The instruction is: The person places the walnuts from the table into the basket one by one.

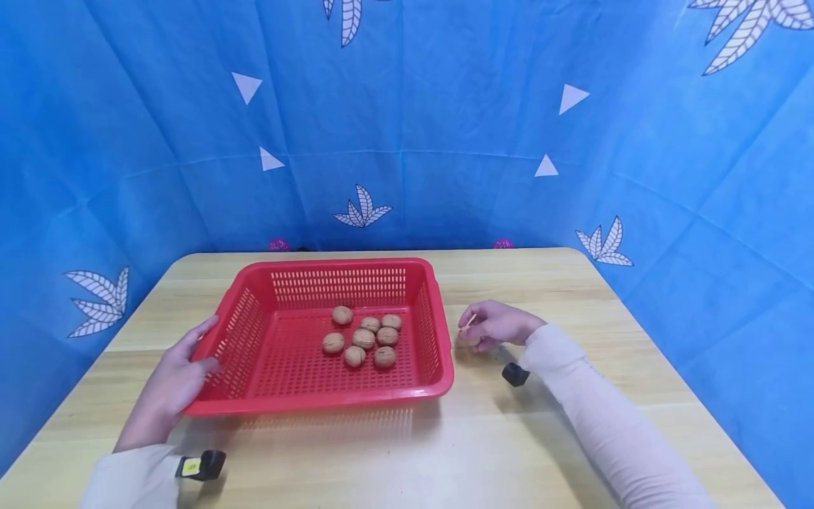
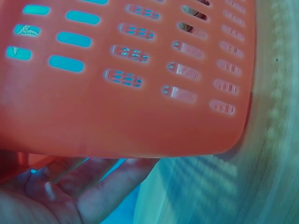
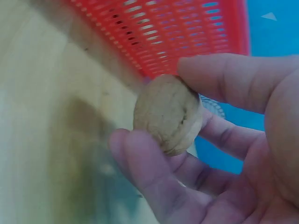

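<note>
A red plastic basket (image 1: 311, 404) with slotted walls stands on the table, several walnuts (image 1: 364, 338) lying on its floor toward the right. My left hand (image 1: 170, 382) grips the basket's left rim, thumb on the inner side. From the left wrist view, fingers (image 2: 119, 184) pass under the rim of the slotted wall. Just outside the basket's right wall, my right hand (image 1: 499, 325) holds one more walnut (image 3: 166, 114). Thumb and fingertips pinch it above the tabletop in the right wrist view, with the basket wall behind it.
The light wood table (image 1: 509, 431) extends around the basket. Behind and at both sides hangs a blue cloth (image 1: 445, 127) with white leaf and triangle prints. Black wrist devices (image 1: 516, 375) sit below both cuffs.
</note>
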A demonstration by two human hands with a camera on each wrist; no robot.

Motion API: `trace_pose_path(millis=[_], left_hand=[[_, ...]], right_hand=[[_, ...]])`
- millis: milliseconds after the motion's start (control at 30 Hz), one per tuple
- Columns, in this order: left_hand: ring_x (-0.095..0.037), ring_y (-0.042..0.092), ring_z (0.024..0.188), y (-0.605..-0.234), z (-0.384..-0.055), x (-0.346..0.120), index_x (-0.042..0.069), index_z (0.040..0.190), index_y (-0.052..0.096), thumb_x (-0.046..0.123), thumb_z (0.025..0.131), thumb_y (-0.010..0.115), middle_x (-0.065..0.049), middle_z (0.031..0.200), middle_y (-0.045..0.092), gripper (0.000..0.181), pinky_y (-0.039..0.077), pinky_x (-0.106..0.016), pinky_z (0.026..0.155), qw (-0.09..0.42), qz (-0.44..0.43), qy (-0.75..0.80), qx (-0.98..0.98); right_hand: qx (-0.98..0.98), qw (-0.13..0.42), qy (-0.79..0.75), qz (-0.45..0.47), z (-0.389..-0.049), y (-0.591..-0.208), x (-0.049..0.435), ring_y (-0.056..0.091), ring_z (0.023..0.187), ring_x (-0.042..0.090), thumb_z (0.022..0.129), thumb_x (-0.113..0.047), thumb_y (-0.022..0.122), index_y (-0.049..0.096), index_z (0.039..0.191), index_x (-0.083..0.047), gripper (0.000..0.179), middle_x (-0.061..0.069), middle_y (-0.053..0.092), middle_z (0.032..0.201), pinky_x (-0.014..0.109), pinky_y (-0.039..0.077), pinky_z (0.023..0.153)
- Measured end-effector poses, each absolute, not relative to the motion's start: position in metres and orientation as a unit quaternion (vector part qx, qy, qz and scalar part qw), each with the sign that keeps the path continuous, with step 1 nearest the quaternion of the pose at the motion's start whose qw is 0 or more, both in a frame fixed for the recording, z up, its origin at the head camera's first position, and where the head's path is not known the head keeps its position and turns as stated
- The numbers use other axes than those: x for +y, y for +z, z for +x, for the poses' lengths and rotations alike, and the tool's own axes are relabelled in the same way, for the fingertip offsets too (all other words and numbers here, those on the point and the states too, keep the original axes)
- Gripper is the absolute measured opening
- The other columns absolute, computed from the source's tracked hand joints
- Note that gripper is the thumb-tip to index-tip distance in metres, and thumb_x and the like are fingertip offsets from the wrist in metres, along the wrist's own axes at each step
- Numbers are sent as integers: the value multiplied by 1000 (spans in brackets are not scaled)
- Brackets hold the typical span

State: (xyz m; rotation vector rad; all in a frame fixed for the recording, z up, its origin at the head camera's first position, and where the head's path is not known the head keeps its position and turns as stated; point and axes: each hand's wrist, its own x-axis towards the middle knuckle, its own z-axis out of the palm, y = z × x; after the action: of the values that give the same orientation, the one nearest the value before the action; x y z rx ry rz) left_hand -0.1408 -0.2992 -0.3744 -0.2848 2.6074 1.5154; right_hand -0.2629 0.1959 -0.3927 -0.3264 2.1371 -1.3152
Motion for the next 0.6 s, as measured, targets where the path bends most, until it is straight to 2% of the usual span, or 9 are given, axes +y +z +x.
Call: trace_pose_path(millis=[100, 267, 400, 600], left_hand=[[-36, 56, 101, -374, -141, -300, 25, 157, 2, 11, 95, 48, -33, 144, 29, 78, 56, -37, 66, 54, -92, 498, 861], [-34, 59, 97, -374, -141, -299, 24, 157, 3, 10, 95, 48, -33, 144, 29, 78, 56, -37, 64, 49, -90, 496, 862], [-35, 58, 99, -375, -142, -298, 24, 157, 3, 11, 95, 48, -33, 145, 29, 78, 56, -37, 65, 47, -90, 498, 861], [-34, 58, 96, -375, -142, -299, 23, 157, 3, 10, 95, 48, -33, 145, 29, 77, 56, -37, 64, 46, -91, 496, 863]], right_hand=[[797, 289, -514, -130, -265, -385, 197, 62, 81, 26, 87, -8, 68, 55, 111, 6, 30, 14, 61, 94, 41, 56, 78], [790, 263, -538, -132, -268, -366, 196, 62, 95, 36, 90, -12, 68, 54, 113, 5, 32, 16, 59, 100, 52, 50, 90], [787, 238, -555, -127, -271, -352, 192, 62, 95, 35, 91, -12, 67, 54, 114, 4, 31, 18, 58, 104, 51, 49, 91], [783, 216, -568, -133, -274, -339, 180, 65, 94, 35, 92, -13, 67, 54, 114, 3, 31, 19, 59, 106, 41, 54, 85]])
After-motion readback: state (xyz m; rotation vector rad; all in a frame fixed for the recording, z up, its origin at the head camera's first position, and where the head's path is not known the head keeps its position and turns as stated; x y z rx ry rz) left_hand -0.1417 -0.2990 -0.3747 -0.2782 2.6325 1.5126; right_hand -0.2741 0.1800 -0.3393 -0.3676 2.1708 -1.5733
